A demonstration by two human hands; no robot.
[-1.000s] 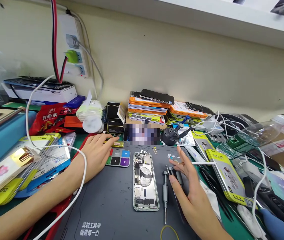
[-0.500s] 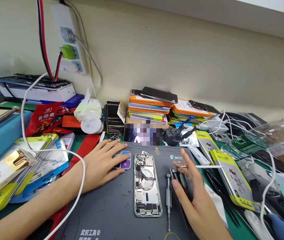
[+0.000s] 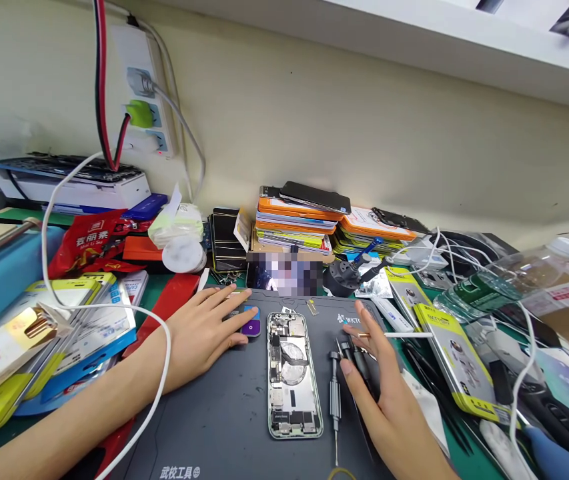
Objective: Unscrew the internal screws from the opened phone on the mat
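On the dark grey work mat (image 3: 204, 413) lies an opened phone (image 3: 294, 380), its inner parts facing up. My left hand (image 3: 194, 330) rests flat with fingers spread, partly covering a small device with a blue and purple face (image 3: 251, 325). Between the index and middle fingers of my right hand (image 3: 384, 387) sits a slim white cigarette (image 3: 407, 335) with a tan end. That hand's thumb is apart from its fingers, above several dark tools. A grey screwdriver (image 3: 335, 393) lies between the opened phone and my right hand. Tweezers partly show beside it.
Stacked flat boxes (image 3: 297, 230) stand by the wall behind a propped phone (image 3: 284, 275). A black tool holder (image 3: 341, 277) is beside them. Yellow packages (image 3: 454, 360), white cables and a clear bottle (image 3: 509, 277) crowd the right. A white cable (image 3: 168, 347) loops over my left forearm.
The view has tilted up slightly, and things on the right appear shifted a little left. Both hands keep nearly the same pose, with the cigarette still in my right hand.
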